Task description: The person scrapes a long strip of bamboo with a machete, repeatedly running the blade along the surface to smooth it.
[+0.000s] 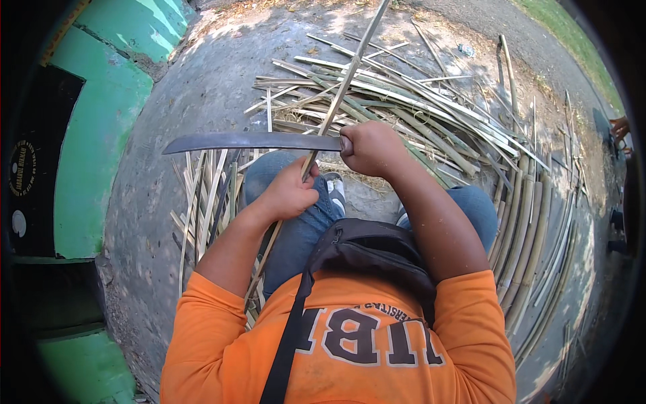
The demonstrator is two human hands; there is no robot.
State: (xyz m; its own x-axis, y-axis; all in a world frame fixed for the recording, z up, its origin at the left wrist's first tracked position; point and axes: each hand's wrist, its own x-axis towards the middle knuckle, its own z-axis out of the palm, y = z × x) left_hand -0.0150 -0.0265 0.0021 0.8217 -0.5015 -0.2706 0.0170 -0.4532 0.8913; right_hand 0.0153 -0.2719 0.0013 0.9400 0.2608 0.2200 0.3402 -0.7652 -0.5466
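My right hand is closed round the handle of a machete, whose long grey blade points left. The blade lies across a long bamboo strip just above my left hand. That left hand grips the strip, which slants from beside my left thigh up to the far edge of the view. Beyond my knees a heap of split bamboo strips lies on the ground. Part of the machete's handle is hidden inside my right fist.
More thin strips lie beside my left leg. Whole bamboo poles are laid out at my right. A green wall stands on the left. A black bag rests on my lap. Part of another person shows at the far right edge.
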